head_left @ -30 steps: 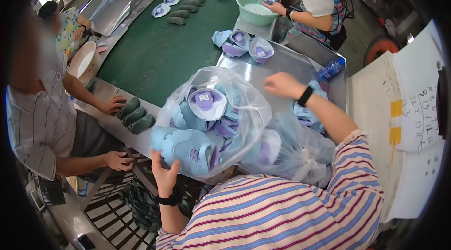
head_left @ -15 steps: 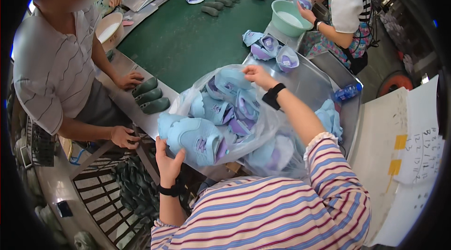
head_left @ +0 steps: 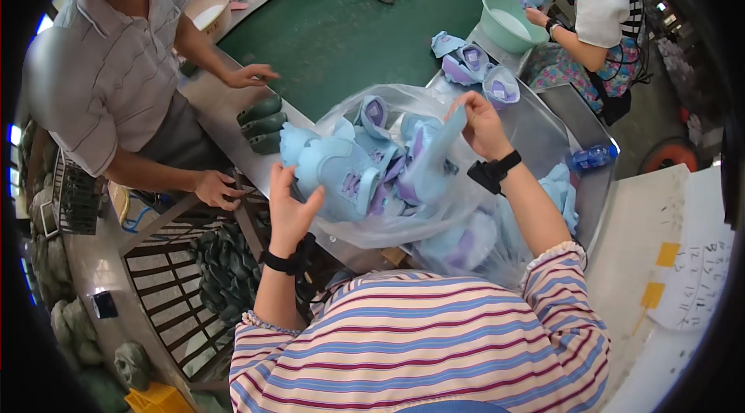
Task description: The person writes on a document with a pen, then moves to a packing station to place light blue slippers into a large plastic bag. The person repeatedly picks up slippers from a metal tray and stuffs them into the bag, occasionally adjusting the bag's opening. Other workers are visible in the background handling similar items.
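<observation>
A clear plastic bag (head_left: 372,231) full of light blue and purple shoe uppers lies open before me on the metal tabletop. My right hand (head_left: 483,127) pinches the raised edge of a light blue shoe upper (head_left: 436,153) over the right side of the bag. At the bag's left, another light blue upper (head_left: 341,179) with purple laces lies on top. My left hand (head_left: 293,215) rests by its lower left edge, thumb and fingers spread apart. The fingertips are close to or touching that upper; the exact contact is unclear.
Dark green shoe lasts (head_left: 262,124) lie left of the bag, beside a standing person (head_left: 132,72). More uppers (head_left: 466,64) sit beyond it. A green basin (head_left: 504,25), another worker (head_left: 597,25), a blue bottle (head_left: 594,157) and a green belt (head_left: 349,41) surround the work.
My right hand now lifts the edge of a light blue upper out of the pile. My left hand stays by the left upper. The person at left has moved a hand toward the belt.
</observation>
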`<state>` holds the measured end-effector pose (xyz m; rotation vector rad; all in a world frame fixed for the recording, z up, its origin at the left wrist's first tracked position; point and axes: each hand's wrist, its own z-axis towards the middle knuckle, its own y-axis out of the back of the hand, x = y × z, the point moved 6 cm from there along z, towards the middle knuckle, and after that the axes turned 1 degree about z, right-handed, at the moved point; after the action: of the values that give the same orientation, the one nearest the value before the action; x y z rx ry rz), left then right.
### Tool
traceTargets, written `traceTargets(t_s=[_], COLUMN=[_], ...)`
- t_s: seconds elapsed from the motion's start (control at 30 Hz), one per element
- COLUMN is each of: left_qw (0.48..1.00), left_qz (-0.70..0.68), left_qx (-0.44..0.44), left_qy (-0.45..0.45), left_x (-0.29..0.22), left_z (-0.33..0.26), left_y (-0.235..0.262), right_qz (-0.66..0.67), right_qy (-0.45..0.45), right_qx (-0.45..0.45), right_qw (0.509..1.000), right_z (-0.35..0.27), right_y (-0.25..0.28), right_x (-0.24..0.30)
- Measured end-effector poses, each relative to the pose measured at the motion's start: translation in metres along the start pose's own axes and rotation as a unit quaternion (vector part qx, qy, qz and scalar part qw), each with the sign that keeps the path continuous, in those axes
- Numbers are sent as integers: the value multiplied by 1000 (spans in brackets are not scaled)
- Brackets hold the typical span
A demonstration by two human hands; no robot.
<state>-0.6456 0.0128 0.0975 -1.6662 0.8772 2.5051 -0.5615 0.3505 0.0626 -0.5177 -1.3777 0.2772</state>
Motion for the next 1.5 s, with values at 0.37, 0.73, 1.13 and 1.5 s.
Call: traceTargets(t_s=[0.37, 0.73, 1.13, 1.5], left_qw=[992, 987, 979, 919], left_qz=[-16, 4, -146, -331], left_qx=[117, 160, 27, -109], left_qy=[-38, 22, 143, 185], left_x=[-8, -14, 23, 54], left_z=[-1, -11, -41, -38], left_y=[-59, -76, -31, 21], right_qz=[-434, -499, -329, -756], right_qy=[8, 102, -317, -56], right_qx=[-40, 60, -344, 287], right_qw=[900, 858, 821, 586], right_z=[-23, -31, 10, -25], right_y=[-126, -145, 181, -78], right_x=[-32, -41, 40, -74])
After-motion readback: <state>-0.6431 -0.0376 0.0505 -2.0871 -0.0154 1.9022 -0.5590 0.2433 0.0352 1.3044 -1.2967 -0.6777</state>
